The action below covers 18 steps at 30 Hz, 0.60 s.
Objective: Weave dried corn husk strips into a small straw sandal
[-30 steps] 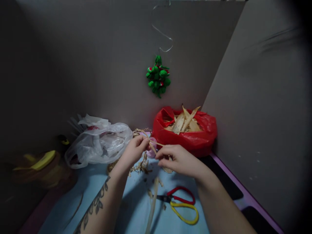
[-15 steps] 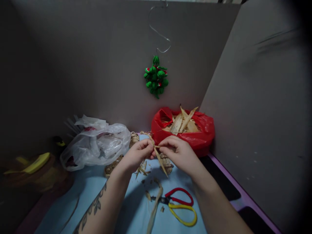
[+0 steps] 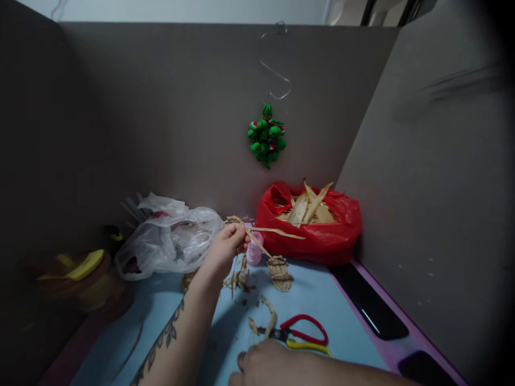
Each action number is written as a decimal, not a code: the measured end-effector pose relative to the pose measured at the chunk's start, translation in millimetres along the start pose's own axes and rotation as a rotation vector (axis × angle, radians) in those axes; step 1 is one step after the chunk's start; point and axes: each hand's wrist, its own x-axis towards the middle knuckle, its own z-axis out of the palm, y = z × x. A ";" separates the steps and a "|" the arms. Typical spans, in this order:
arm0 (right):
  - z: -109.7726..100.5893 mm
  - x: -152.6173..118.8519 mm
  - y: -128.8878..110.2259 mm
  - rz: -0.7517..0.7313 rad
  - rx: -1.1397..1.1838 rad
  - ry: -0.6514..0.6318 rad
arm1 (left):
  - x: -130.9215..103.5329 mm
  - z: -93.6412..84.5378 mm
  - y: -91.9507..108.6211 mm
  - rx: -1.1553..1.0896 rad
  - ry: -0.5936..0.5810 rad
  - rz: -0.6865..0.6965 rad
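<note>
Pinching the pale strips (image 3: 277, 231) between thumb and fingers, my left hand (image 3: 233, 240) is hovering just to the left of the red bag (image 3: 322, 244). One strip is reaching across in front of the bag, while the other is slanting down toward me. My right hand (image 3: 263, 365) is lying low, well in front of the bag; its fingers are mostly hidden, so I cannot tell whether it is gripping anything.

Between that hand and the bag, the scissors (image 3: 278, 334) are resting on the blue cloth (image 3: 341, 308), handles red and yellow. Closer to the bag's front, a ridged tan piece (image 3: 280, 274) is lying flat. A pink spool (image 3: 254, 251) is standing at the bag's left, with a clear plastic bag (image 3: 187, 241) slumping farther left. Above the red bag, a green ornament (image 3: 267, 138) is hanging.
</note>
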 end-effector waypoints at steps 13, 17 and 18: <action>-114.3 -83.4 75.6 0.612 0.565 1.295 | -0.7 -10.3 22.6 -0.786 0.077 -0.115; -90.5 -65.0 75.0 0.429 0.291 1.344 | -9.1 0.8 27.3 -0.831 0.050 -0.167; -86.0 -60.3 73.7 0.391 0.215 1.295 | -10.9 4.1 27.1 -0.796 0.052 -0.179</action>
